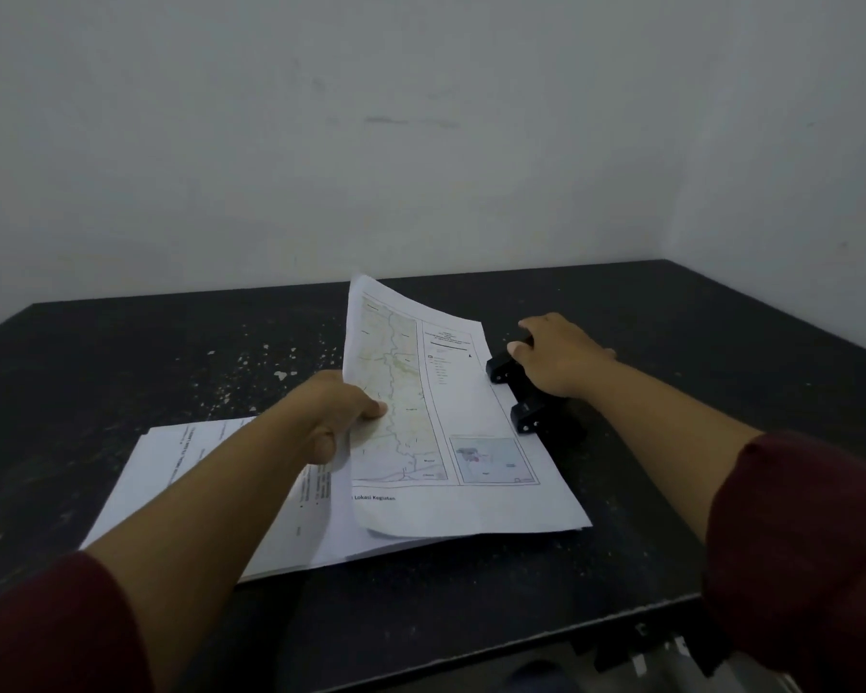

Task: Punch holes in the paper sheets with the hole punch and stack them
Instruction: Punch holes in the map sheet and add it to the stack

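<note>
A sheet printed with a map [451,422] lies tilted in the middle of the table, its left edge lifted. My left hand [338,415] pinches that lifted edge, thumb on top. The sheet's right edge reaches into the black hole punch [526,397]. My right hand [558,355] rests palm down on top of the punch, covering its lever. Under and to the left of the map sheet lies a stack of printed paper sheets [181,472], partly hidden by my left forearm.
The black table [671,482] is speckled with white flecks at the back left. A white wall stands behind it and on the right. The table's front edge runs diagonally at the lower right, with dim metal parts below it.
</note>
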